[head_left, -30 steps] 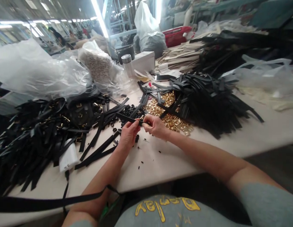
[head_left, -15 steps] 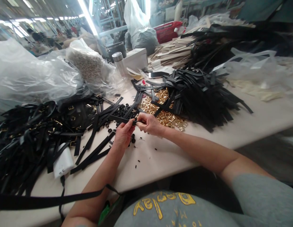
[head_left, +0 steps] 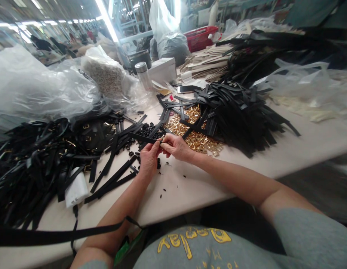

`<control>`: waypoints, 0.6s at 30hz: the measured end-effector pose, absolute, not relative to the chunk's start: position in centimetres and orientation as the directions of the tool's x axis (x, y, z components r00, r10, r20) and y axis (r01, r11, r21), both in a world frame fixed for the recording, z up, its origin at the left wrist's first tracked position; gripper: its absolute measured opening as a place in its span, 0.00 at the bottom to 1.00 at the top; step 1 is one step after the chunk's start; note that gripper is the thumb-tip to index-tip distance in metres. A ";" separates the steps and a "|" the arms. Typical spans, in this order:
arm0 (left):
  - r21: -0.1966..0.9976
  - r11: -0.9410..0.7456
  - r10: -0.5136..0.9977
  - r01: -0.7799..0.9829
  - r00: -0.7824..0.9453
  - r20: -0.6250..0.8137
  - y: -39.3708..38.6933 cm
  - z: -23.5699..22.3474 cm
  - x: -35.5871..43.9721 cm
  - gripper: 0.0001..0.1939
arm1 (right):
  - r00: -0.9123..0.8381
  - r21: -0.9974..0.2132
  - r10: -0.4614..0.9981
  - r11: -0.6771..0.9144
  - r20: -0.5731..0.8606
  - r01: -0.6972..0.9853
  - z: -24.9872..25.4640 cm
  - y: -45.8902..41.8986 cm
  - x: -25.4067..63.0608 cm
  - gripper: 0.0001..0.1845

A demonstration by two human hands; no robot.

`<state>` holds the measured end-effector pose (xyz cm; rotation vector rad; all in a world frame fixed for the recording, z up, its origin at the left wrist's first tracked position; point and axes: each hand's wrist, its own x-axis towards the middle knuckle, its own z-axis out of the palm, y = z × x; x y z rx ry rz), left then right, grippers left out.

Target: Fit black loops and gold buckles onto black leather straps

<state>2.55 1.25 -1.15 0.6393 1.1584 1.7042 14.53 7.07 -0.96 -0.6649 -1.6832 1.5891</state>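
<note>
Over the middle of the table, my left hand [head_left: 150, 156] pinches a flat black strap [head_left: 142, 137], whose free end juts out to the left. My right hand [head_left: 176, 146] meets it there, thumb and fingers closed on the strap's near end. Whatever small part may sit between the fingertips is hidden. Gold buckles [head_left: 194, 129] lie heaped just beyond my right hand. Small black loops [head_left: 147, 130] are scattered behind my left hand. A thick pile of black straps [head_left: 232, 116] rests to the right of the buckles.
On the left lies a tangle of straps with buckles [head_left: 44, 160], beside a white power bank [head_left: 76, 188] with a cable. Clear plastic bags [head_left: 41, 86], a steel-capped bottle [head_left: 142, 73] and a white box [head_left: 163, 71] stand at the back. A red basket [head_left: 200, 39] is farther off.
Both hands stay together on the strap. My left fingers have shifted slightly and the two hands' fingertips are closer together. The view has moved a little.
</note>
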 end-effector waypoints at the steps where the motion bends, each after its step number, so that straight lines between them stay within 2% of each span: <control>1: 0.913 -0.107 0.905 -0.394 -0.419 -0.075 1.3 -1.2 2.5 0.18 | -0.615 -0.989 0.776 0.088 0.142 -0.118 -1.0 7.1 14.5 0.14; 5: 0.956 -0.098 0.893 -0.275 -0.448 -0.038 1.4 -1.5 2.1 0.18 | -0.654 -0.989 0.747 0.044 0.125 -0.138 -0.8 7.2 14.7 0.19; 10: 0.979 -0.077 0.894 -0.188 -0.447 -0.016 1.3 -1.1 1.9 0.18 | -0.652 -0.992 0.748 0.087 0.127 -0.093 -0.4 7.1 15.0 0.23; 14: 0.975 -0.059 0.910 -0.212 -0.413 -0.034 1.2 0.1 0.7 0.18 | -0.613 -0.960 0.761 0.280 0.211 0.018 -0.7 7.6 15.5 0.20; 18: 0.945 -0.190 0.795 -0.267 -0.607 -0.012 1.1 1.5 -4.9 0.17 | -0.557 -0.841 0.743 0.523 0.372 0.136 -1.7 9.0 16.1 0.16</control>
